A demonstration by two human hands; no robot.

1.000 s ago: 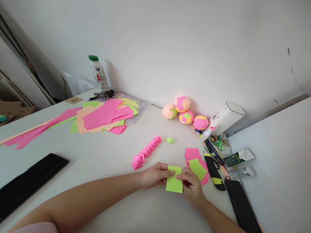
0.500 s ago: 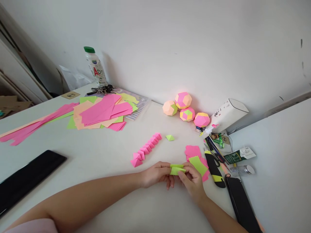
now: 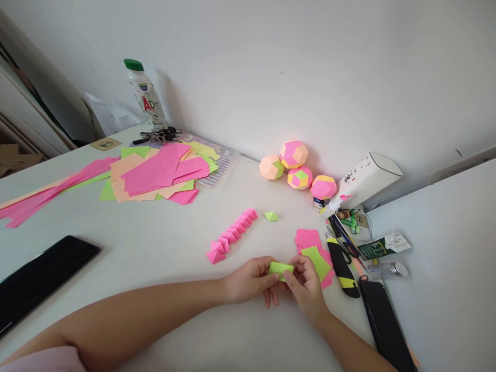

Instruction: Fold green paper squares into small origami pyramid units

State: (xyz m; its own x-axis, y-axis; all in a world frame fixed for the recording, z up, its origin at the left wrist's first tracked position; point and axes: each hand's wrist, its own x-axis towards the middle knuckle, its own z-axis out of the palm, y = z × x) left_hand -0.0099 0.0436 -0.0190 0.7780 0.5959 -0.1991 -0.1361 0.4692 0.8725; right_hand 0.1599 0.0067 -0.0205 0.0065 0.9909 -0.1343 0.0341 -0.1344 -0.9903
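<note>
Both my hands pinch a small green paper slip, folded over into a narrow strip, just above the white table. My left hand grips its left end, and my right hand grips its right end. Just beyond my left hand runs a row of folded pink paper pyramids, with one green folded pyramid behind it. A small stack of pink and green paper slips lies right next to my right hand.
Loose pink, peach and green sheets lie at the back left beside a bottle and keys. Several paper balls sit against the wall. A yellow-black cutter, pens, a black phone and a dark flat slab flank the hands.
The green slip was an open flat rectangle a second ago; now it is folded over into a narrow strip between my fingers. The view has drifted a little.
</note>
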